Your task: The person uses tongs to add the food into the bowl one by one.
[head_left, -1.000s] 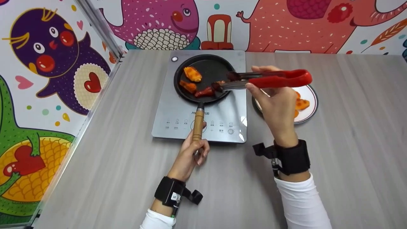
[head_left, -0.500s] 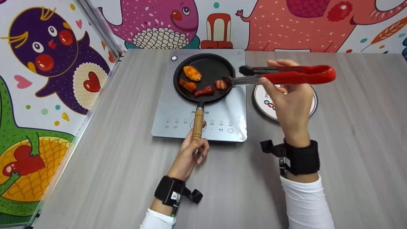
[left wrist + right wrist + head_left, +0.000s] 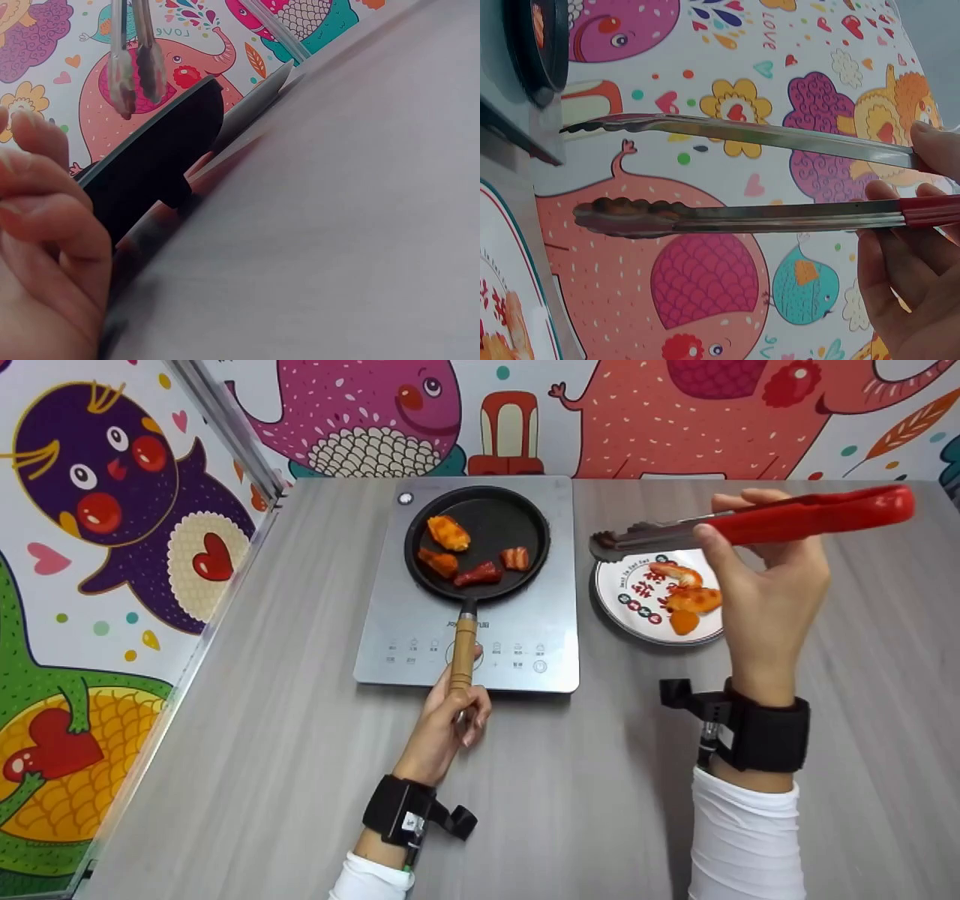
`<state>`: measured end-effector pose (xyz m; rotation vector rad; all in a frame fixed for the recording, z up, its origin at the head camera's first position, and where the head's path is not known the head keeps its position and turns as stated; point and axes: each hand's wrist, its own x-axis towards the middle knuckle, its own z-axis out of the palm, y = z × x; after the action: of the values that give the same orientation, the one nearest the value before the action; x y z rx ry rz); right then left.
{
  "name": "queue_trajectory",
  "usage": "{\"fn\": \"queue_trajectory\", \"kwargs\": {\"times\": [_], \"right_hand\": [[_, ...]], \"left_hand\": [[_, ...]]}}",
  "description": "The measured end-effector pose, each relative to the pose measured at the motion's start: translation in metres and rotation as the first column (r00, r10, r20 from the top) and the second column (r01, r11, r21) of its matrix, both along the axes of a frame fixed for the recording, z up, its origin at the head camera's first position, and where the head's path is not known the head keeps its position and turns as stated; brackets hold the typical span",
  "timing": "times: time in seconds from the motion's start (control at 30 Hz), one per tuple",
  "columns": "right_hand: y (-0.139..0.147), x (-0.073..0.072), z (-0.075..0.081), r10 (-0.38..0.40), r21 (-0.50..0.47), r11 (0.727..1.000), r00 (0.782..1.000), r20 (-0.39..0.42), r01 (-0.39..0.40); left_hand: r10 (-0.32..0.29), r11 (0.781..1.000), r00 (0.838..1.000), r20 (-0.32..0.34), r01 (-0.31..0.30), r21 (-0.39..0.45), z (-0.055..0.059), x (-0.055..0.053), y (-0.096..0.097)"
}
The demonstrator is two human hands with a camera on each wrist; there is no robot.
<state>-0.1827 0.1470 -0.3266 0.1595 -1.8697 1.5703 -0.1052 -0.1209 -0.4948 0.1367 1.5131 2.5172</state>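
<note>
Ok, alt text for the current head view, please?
A person's left hand grips the wooden handle of a black pan on a silver cooktop, and the right hand holds red-handled tongs. Four pieces of food lie in the pan; more lie on a white plate to its right.

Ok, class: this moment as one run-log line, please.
left hand: grips pan handle; right hand: holds tongs, jaws apart; pan: on cooktop, four food pieces inside; plate: beside cooktop, bearing food

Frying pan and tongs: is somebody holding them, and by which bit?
Yes: the left grip holds the frying pan by its wooden handle; the right grip holds the tongs near where red meets metal.
</note>
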Motion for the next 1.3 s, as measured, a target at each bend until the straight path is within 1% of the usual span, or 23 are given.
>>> {"fn": "queue_trajectory", "kwargs": {"times": [0.13, 0.4, 0.5, 0.67, 0.83, 0.93, 1.17, 1.3], "right_hand": [[0.009, 0.0, -0.001, -0.025, 0.01, 1.0, 0.999, 0.029, 0.025], [0.018, -0.003, -0.005, -0.056, 0.12, 0.992, 0.994, 0.099, 0.044], [0.021, -0.003, -0.004, -0.093, 0.173, 0.982, 0.987, 0.134, 0.069], [0.031, -0.008, -0.01, -0.166, 0.285, 0.953, 0.965, 0.203, 0.104], [0.046, -0.014, -0.02, -0.21, 0.373, 0.923, 0.935, 0.286, 0.093], [0.052, -0.016, -0.022, -0.22, 0.382, 0.921, 0.912, 0.345, 0.077], [0.058, -0.018, -0.025, -0.249, 0.399, 0.912, 0.901, 0.355, 0.095], [0.06, -0.018, -0.025, -0.268, 0.418, 0.904, 0.884, 0.382, 0.093]], "left_hand": [[0.009, 1.0, 1.0, 0.004, -0.009, -0.018, 0.0, 0.0, 0.0], [-0.001, 1.0, 1.0, -0.003, 0.001, -0.008, 0.0, 0.0, 0.0], [0.001, 1.0, 1.0, -0.006, -0.001, -0.013, 0.001, 0.0, 0.0], [0.003, 1.0, 1.0, -0.004, -0.003, -0.021, 0.001, 0.0, 0.0], [0.001, 1.0, 1.0, 0.002, -0.001, -0.015, 0.001, 0.001, -0.001], [0.001, 1.0, 1.0, 0.001, -0.001, -0.008, 0.001, 0.001, 0.0], [0.016, 1.0, 1.0, 0.004, -0.016, -0.01, 0.002, 0.001, 0.0], [0.011, 1.0, 1.0, 0.004, -0.011, -0.007, 0.002, 0.0, 0.001]]}}
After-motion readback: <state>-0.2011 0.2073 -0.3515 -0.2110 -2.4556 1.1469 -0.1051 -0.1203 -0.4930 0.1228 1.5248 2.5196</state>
